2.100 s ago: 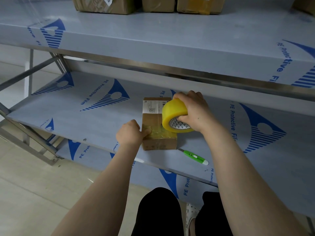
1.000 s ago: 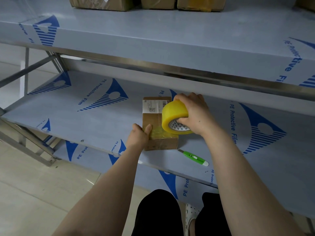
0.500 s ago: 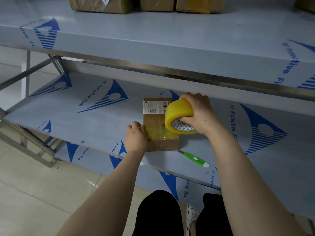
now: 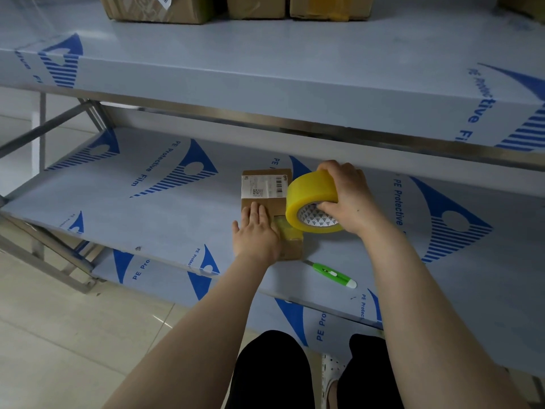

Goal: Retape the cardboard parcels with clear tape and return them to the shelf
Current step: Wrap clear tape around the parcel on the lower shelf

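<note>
A small brown cardboard parcel (image 4: 267,184) with a white shipping label lies on the middle shelf (image 4: 147,208). My left hand (image 4: 256,231) lies flat on its top, fingers straight, pressing down near the front end. A strip of shiny tape (image 4: 287,230) runs across the parcel's near right part. My right hand (image 4: 348,199) grips a yellowish tape roll (image 4: 311,199), fingers over the top and thumb in the core, just right of the parcel and touching its top.
A green utility knife (image 4: 334,274) lies on the shelf by the front edge, right of the parcel. Three cardboard boxes (image 4: 256,5) stand on the upper shelf (image 4: 295,63). A steel rail edges the upper shelf above my right hand. My knees show below.
My left hand has gone from gripping the parcel's front left corner to lying flat on its top. The tape roll has stayed almost still beside the parcel.
</note>
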